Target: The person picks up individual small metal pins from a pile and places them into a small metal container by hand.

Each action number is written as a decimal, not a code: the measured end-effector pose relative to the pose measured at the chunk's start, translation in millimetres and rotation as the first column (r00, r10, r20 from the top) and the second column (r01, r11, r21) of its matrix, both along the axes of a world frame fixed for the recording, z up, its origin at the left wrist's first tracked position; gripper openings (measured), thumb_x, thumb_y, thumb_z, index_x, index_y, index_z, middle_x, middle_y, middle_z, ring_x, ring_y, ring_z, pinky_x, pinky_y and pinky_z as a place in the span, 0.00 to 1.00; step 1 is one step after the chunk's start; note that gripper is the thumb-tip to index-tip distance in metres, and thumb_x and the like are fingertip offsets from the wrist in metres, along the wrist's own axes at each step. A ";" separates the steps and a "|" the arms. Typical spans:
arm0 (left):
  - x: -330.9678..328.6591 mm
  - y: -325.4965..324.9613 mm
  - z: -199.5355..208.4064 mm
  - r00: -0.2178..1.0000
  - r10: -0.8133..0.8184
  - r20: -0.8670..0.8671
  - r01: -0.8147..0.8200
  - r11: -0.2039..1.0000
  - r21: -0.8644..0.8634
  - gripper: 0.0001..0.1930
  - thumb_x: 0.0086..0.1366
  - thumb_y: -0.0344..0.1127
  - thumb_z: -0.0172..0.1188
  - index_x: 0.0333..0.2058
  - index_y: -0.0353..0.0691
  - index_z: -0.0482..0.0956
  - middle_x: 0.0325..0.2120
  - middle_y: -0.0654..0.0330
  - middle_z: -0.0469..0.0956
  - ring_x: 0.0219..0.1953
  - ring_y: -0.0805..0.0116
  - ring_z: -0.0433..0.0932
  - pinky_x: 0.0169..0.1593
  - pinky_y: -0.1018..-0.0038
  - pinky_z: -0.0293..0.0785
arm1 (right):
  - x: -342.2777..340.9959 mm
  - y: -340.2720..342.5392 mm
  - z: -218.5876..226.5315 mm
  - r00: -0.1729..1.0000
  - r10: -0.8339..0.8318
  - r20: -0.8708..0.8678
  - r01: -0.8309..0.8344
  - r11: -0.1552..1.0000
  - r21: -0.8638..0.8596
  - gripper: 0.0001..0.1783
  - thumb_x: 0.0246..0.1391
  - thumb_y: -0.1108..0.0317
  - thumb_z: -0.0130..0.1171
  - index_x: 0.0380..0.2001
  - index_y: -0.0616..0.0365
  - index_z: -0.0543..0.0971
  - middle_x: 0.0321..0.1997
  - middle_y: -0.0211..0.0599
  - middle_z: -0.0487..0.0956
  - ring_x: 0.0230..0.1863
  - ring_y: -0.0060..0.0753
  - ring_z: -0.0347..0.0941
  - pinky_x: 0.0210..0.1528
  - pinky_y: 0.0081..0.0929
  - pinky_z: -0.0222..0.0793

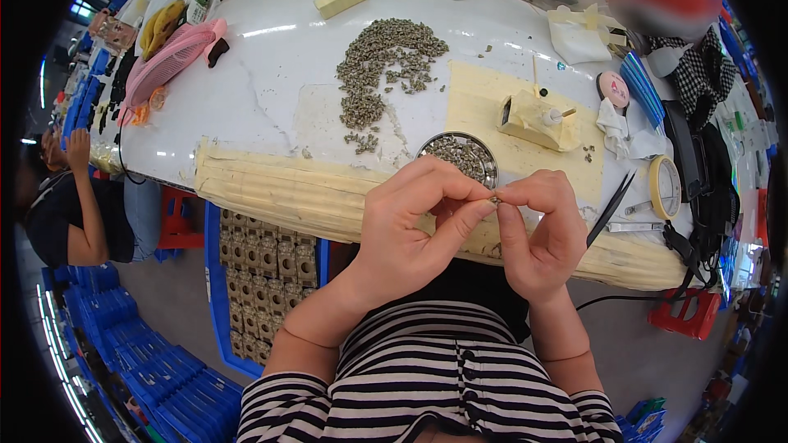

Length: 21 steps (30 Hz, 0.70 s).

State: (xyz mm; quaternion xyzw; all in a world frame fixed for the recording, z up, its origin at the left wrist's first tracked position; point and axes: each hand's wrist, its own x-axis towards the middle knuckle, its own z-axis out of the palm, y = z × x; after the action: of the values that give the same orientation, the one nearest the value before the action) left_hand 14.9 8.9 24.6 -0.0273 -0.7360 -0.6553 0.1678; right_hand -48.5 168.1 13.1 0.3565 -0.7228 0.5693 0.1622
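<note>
My left hand (423, 226) and my right hand (542, 230) meet above the table's near edge. Thumb and forefinger of each pinch one small metal part (494, 200), dull grey-brown and mostly covered by the fingertips. Just beyond them sits a round metal dish (496, 166) full of similar small parts (460, 154). Farther off on the white tabletop lies a large loose heap of such parts (386, 57). To the right of the dish, a cream block (538, 121) with a small nozzled bottle in it rests on a yellowish sheet (476, 86).
Black tweezers (611, 209), a tape roll (665, 187) and a black pouch (689, 148) lie at the right. A pink mesh item (168, 70) is at the far left. Below the edge stands a blue crate (215, 287) of metal blocks. Another person (86, 213) sits at left.
</note>
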 end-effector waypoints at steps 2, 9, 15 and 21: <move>-0.5 -0.1 -0.1 0.998 0.025 -0.049 -0.029 0.997 -0.077 0.04 0.61 0.24 0.68 0.35 0.33 0.83 0.32 0.60 0.79 0.30 0.78 0.75 0.33 0.82 0.71 | 0.1 0.3 -0.1 1.000 0.002 0.014 -0.002 1.000 0.004 0.09 0.48 0.81 0.67 0.33 0.61 0.80 0.32 0.36 0.82 0.31 0.35 0.74 0.35 0.28 0.67; -1.7 1.7 -4.2 0.974 0.090 -0.207 -0.140 0.961 -0.238 0.09 0.57 0.22 0.71 0.37 0.34 0.85 0.31 0.59 0.80 0.26 0.77 0.75 0.27 0.82 0.71 | 0.4 1.2 -0.2 1.000 -0.004 0.030 0.004 1.000 0.008 0.07 0.49 0.80 0.66 0.32 0.61 0.79 0.31 0.37 0.81 0.31 0.36 0.74 0.35 0.29 0.67; -4.0 1.9 -9.0 0.922 0.125 -0.367 -0.263 0.897 -0.356 0.12 0.53 0.19 0.72 0.37 0.36 0.86 0.31 0.60 0.80 0.28 0.74 0.76 0.27 0.80 0.71 | 0.7 0.2 0.0 0.999 -0.013 0.035 0.013 1.000 0.006 0.07 0.49 0.80 0.66 0.31 0.61 0.79 0.31 0.37 0.81 0.31 0.37 0.73 0.35 0.29 0.67; -6.7 2.4 -7.6 0.860 0.102 -0.499 -0.362 0.813 -0.457 0.15 0.47 0.19 0.73 0.36 0.37 0.86 0.30 0.61 0.80 0.29 0.65 0.77 0.31 0.74 0.71 | 0.6 0.3 0.2 0.999 -0.004 0.040 0.004 1.000 0.003 0.07 0.48 0.80 0.66 0.31 0.61 0.79 0.31 0.37 0.81 0.31 0.36 0.73 0.35 0.28 0.67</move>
State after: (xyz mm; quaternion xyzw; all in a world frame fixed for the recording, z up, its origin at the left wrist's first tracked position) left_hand 8.1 11.4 17.0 -0.1319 -0.8267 -0.3722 0.4008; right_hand -47.9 168.4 13.3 0.3438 -0.7274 0.5750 0.1487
